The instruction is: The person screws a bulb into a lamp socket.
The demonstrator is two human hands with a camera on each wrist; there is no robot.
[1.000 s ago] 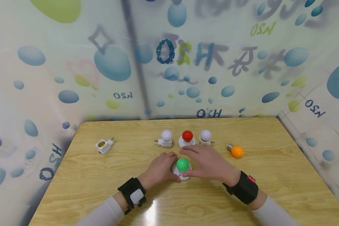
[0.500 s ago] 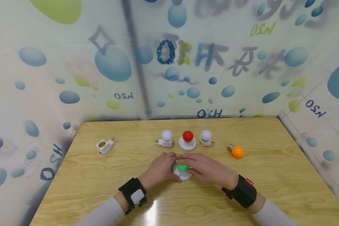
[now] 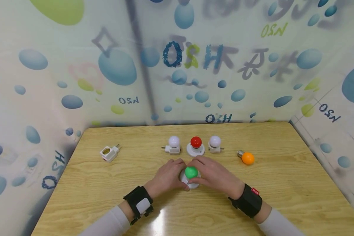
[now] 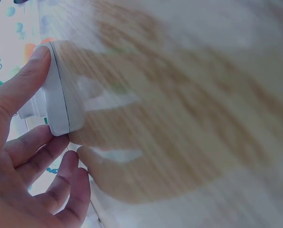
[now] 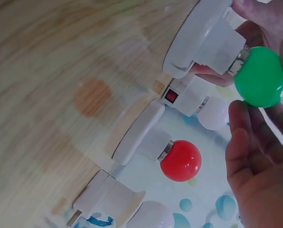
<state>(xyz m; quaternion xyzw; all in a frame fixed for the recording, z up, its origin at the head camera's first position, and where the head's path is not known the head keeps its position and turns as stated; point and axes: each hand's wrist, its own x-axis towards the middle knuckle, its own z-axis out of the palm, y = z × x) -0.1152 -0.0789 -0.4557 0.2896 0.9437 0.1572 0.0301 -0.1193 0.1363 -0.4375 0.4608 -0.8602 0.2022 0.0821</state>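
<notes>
A green bulb (image 3: pixel 191 172) stands upright in a round white lamp holder (image 3: pixel 193 186) near the middle of the table. My left hand (image 3: pixel 168 175) grips the holder's base from the left; in the left wrist view its thumb lies at one edge of the white base (image 4: pixel 61 95) and fingertips at the opposite edge. From the right, my right hand (image 3: pixel 215 173) holds the green bulb between thumb and fingers. In the right wrist view, some metal thread (image 5: pixel 239 61) shows between bulb and socket.
Behind my hands stand a red bulb (image 3: pixel 196 142) in a round holder and two white bulbs (image 3: pixel 174 141) in plug-in sockets. An orange bulb (image 3: pixel 248 158) lies at the right. A bulbless plug-in socket (image 3: pixel 109 152) lies at the left. A patterned curtain (image 3: pixel 177 82) borders the table's back.
My right hand has come onto the green bulb, its fingers turning across the top and then back, so the bulb's top shows again. My left hand keeps its grip on the holder.
</notes>
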